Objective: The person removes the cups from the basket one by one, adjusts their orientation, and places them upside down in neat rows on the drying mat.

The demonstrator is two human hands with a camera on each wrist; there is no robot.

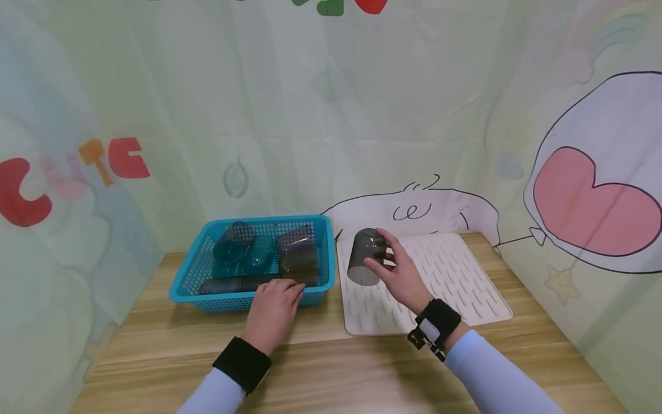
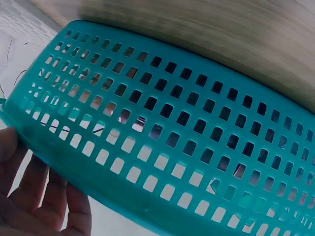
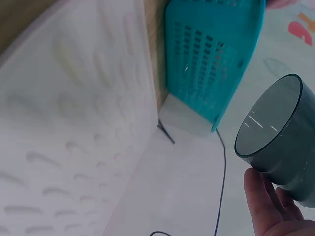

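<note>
Grey cup (image 1: 364, 261) in the grip of the right hand (image 1: 399, 276), some fingers (image 1: 390, 257) seemingly behind.

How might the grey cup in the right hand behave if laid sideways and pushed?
The grey cup would probably roll, being round; its glossy surface may feel slippery; it looks thin-walled, so likely light.

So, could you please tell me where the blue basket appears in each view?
Head: the blue basket is left of centre, the left hand at its front rim.
Left wrist: the blue basket fills most of the picture.
Right wrist: the blue basket is at the top, right of centre, partly cut off.
Shared landmark: the white mat, right of the basket in head, upper left corner in left wrist, left half in right wrist.
</note>
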